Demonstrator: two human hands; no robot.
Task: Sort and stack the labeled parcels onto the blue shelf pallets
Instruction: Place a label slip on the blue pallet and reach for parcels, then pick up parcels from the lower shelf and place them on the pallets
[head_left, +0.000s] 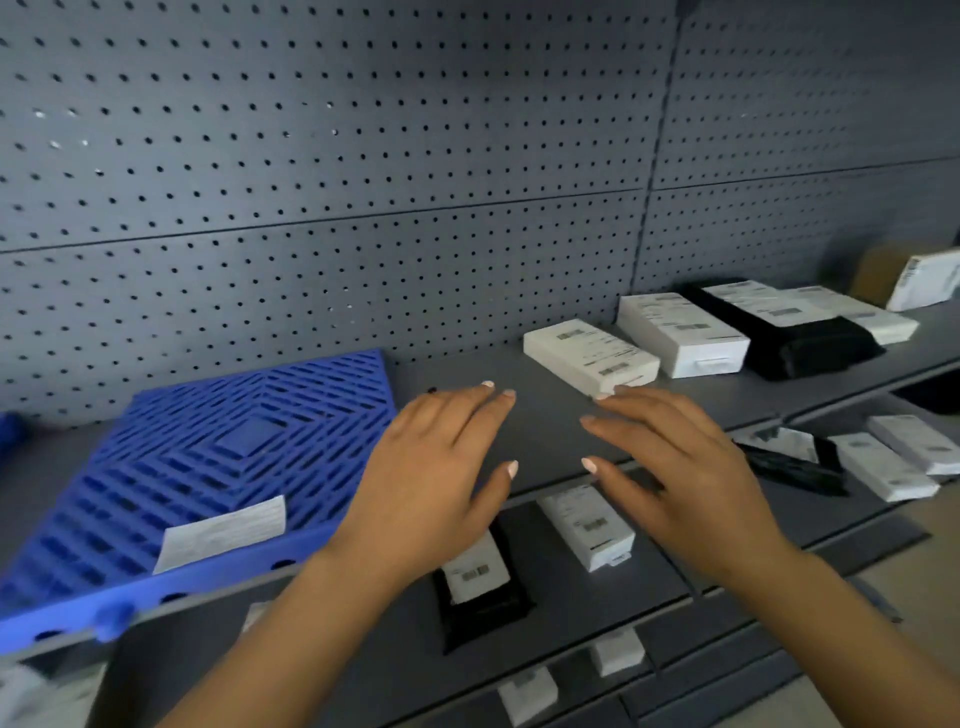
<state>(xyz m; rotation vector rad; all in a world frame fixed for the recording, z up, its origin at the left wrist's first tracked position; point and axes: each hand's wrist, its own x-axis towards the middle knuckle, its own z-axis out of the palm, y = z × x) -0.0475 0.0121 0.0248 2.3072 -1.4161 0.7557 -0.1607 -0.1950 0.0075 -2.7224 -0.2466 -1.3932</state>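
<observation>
A blue slatted pallet (208, 457) lies on the grey shelf at the left, with a white paper label (221, 532) near its front edge. My left hand (431, 478) hovers open just right of the pallet, fingers spread and holding nothing. My right hand (680, 473) is open too, its fingertips touching or nearly touching the near corner of a white labeled parcel (589, 356). Further right on the same shelf lie another white parcel (680, 332) and a black parcel (810, 343) with white labels on top.
Grey pegboard (363, 156) backs the shelf. The lower shelf (571, 587) holds a black parcel (480, 592), a white parcel (589, 527) and more parcels at the right (883, 462). A cardboard box (878, 273) and a white parcel (924, 280) stand at the far right.
</observation>
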